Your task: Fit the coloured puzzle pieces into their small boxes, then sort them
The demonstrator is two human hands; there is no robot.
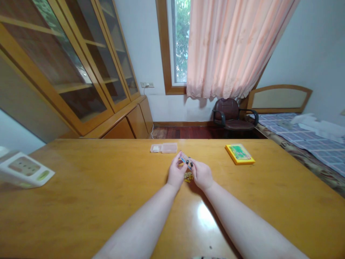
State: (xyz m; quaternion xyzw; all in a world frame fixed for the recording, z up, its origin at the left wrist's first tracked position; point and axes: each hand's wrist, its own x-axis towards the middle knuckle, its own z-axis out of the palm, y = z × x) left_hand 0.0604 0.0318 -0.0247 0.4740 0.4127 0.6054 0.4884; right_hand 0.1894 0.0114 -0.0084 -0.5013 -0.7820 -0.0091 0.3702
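Observation:
Both my hands meet over the middle of a wooden table (pixel 81 187). My left hand (pixel 176 172) and my right hand (pixel 201 173) pinch a small blue and white card (pixel 185 160) between their fingertips, held just above the tabletop. A small pile of yellow-patterned cards (pixel 188 176) lies on the table under my hands, partly hidden by them. An open clear plastic case (pixel 164 148) lies just beyond my hands. A yellow box (pixel 239 154) with a green picture on top lies to the right.
A white box (pixel 23 171) sits at the table's left edge. Beyond the table stand a glass-door wooden cabinet (pixel 81 72), a dark office chair (pixel 231 115) under a pink curtain, and a bed (pixel 309 140) at right.

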